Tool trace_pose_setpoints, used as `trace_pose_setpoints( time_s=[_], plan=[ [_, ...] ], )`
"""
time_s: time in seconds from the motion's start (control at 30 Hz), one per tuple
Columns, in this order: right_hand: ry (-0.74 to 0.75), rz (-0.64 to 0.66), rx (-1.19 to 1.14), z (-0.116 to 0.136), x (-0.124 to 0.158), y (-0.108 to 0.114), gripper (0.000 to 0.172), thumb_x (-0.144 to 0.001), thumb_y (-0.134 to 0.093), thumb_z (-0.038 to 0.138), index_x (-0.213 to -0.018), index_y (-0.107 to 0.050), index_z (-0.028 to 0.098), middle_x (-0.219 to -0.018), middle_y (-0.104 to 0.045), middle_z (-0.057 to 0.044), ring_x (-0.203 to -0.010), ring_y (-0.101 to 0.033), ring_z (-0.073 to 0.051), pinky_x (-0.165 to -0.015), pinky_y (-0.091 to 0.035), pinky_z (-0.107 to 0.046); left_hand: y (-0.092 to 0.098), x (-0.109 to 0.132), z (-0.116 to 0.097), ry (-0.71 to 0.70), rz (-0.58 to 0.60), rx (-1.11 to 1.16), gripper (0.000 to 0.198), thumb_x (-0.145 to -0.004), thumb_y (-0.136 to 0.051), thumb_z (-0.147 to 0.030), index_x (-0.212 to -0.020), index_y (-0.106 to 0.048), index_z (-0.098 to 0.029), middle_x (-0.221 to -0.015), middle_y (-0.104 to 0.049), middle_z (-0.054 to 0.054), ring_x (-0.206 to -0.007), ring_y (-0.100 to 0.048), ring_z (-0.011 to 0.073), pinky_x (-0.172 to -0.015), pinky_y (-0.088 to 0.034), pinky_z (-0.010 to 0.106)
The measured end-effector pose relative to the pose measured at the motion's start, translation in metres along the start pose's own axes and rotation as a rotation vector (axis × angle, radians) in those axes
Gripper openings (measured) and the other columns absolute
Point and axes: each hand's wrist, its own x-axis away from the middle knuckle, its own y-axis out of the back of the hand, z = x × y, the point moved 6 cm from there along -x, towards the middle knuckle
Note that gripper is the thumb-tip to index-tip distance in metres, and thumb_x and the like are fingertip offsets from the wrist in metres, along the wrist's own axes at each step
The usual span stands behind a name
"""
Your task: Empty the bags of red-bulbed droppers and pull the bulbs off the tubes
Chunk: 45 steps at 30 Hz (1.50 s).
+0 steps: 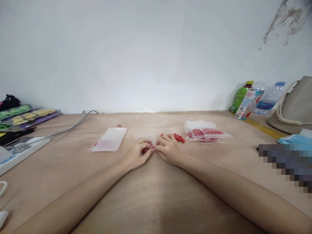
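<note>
My left hand (139,152) and my right hand (168,149) meet at the middle of the table. Their fingers are closed, pinching the near edge of a small translucent plastic bag (145,135). Something red shows between the left fingers; most of it is hidden. Just beyond my right hand lies a row of thin clear sticks with red tips (178,137). To the right is a pile of clear zip bags with red-tipped pieces inside (206,131). Over on the left rests a flat stack of whitish plastic bags (109,139).
On the left are a white power strip (36,143) with a grey cable (68,129) and packs of coloured items (31,117). At the right stand a green bottle (240,97), a carton (249,104), a water bottle (270,99) and a grey bag (296,104).
</note>
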Motion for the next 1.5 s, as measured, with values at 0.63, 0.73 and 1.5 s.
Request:
trace_pose_setpoints(
  time_s=[0.63, 0.73, 1.5],
  plan=[
    [-0.063, 0.180, -0.658, 0.005, 0.003, 0.002, 0.009, -0.075, -0.050, 0.008, -0.074, -0.052, 0.017, -0.110, -0.048, -0.008, -0.087, -0.053, -0.012, -0.073, -0.045, -0.025, 0.011, 0.007, 0.021, 0.186, -0.073, 0.220, 0.027, -0.087, -0.040, -0.038, -0.099, -0.054, -0.018, -0.107, -0.061, 0.007, -0.101, -0.056, 0.0193, -0.090, -0.043, 0.034],
    [-0.125, 0.211, -0.729, -0.001, 0.007, 0.007, 0.009, -0.070, -0.053, 0.009, -0.068, -0.053, 0.017, -0.102, -0.052, -0.006, -0.082, -0.055, -0.012, -0.071, -0.046, -0.024, 0.017, 0.008, 0.016, 0.088, 0.116, 0.123, 0.037, -0.086, -0.043, -0.039, -0.117, -0.051, -0.021, -0.127, -0.051, 0.006, -0.121, -0.041, 0.0226, -0.103, -0.031, 0.038],
    [-0.566, 0.378, -0.343, -0.014, 0.017, 0.006, 0.061, -0.052, -0.071, 0.059, -0.105, -0.063, 0.031, -0.085, -0.054, -0.003, -0.086, -0.048, -0.022, -0.076, -0.036, -0.039, 0.014, 0.014, 0.004, -0.086, 0.282, 0.016, 0.047, -0.078, -0.057, -0.039, -0.121, -0.049, -0.023, -0.114, -0.059, 0.006, -0.103, -0.055, 0.0205, -0.087, -0.044, 0.033]
  ],
)
